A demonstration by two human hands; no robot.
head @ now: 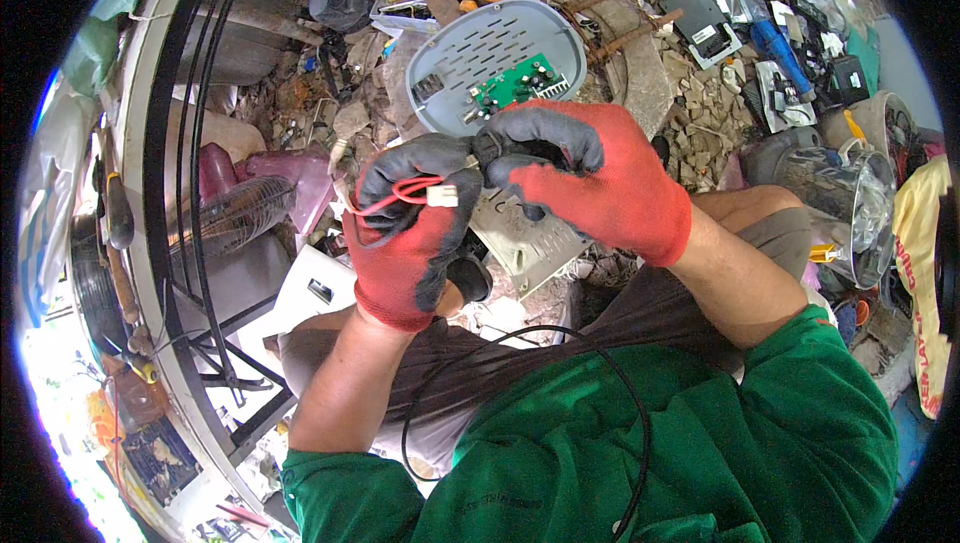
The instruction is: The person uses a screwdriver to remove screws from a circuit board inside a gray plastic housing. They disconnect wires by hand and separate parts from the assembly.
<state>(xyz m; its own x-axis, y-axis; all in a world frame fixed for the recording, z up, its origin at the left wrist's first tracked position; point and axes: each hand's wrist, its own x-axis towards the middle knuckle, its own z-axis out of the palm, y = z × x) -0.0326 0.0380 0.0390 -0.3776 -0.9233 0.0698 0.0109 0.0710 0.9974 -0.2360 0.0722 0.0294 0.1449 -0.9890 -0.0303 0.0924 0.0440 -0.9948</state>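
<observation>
My left hand [409,243], in a red and black work glove, has its fingers curled around a looped red wire [412,186]. On the wire's end, a white plug connector [442,196] lies over the glove. My right hand [607,175], gloved alike, brings its fingertips up against those of the left. What the right fingertips pinch, if anything, is hidden by the dark glove. Just beyond both hands lies an oval grey plastic housing [480,25] with slotted vents. A green circuit board [510,81] with capacitors and a finned metal heat sink rests in it.
Under my hands is a beige vented plastic panel [525,250]. Broken rubble [712,122] covers the ground. A metal frame [161,190] and a wire fan guard [247,213] stand left. To the right are a clear plastic bucket [847,205] and a black plastic casing [694,14].
</observation>
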